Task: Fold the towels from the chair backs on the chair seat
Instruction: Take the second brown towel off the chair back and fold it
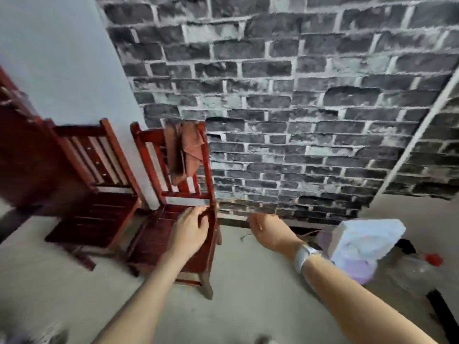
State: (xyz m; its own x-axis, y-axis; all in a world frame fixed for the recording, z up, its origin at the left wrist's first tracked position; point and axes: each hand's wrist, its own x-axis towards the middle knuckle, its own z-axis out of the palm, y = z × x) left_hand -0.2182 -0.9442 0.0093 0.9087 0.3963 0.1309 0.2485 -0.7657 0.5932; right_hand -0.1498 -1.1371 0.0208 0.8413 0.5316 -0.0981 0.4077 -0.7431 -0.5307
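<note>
The brown towel (pixel 185 151), limp and light over the chair back (pixel 171 135), suits a top-edge pinch; left hand (pixel 191 228) curls on the seat (pixel 159 242) corner, right hand (pixel 267 230) loosely curled, empty.

There were two red wooden chairs, one at the left (pixel 99 184) and one beside it (pixel 178 219), one brown towel (pixel 185 152) over the second chair's back, two hands, left (pixel 191 229) and right (pixel 267 232), one pale plastic bag (pixel 360 247) and one red-capped bottle (pixel 419 269).
</note>
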